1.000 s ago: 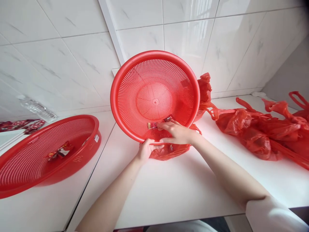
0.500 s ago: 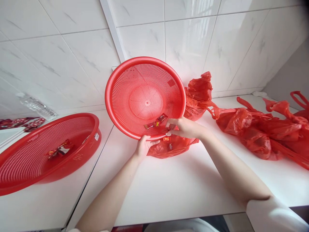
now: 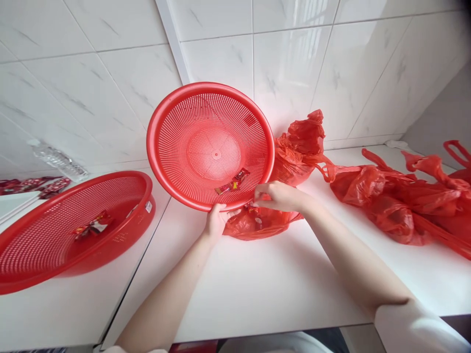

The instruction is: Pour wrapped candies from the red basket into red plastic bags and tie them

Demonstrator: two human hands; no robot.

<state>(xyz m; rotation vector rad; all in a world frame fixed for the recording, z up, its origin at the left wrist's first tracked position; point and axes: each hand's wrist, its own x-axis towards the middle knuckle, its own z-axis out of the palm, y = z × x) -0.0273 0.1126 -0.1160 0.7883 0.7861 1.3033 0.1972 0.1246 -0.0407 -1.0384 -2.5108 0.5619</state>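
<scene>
A red plastic colander [image 3: 172,176] is held tilted, its inside facing me. My left hand [image 3: 216,223] grips its lower rim, thumb on top and fingers underneath. Several small wrapped sweets [image 3: 235,182] lie low on the colander's inner wall. Just right of them, my right hand [image 3: 275,196] is closed in a pinch at the lower right rim, above an open red plastic bag [image 3: 272,225]. What its fingertips hold, if anything, is too small to make out. A few small wrapped pieces show in the bag, which is partly hidden by the hands and colander.
On the left stands a second red colander [image 3: 145,215] with some wrapped sweets [image 3: 94,225] inside. Behind it a clear plastic bottle [image 3: 61,162] leans by the tiled wall. Tied red bags [image 3: 390,211] sit on the right of the white tabletop [image 3: 279,294]; another bag [image 3: 298,147] stands behind.
The colander has shifted left and slightly up with my left hand on its rim. My right hand has come out of the colander to its lower right edge, over the bag.
</scene>
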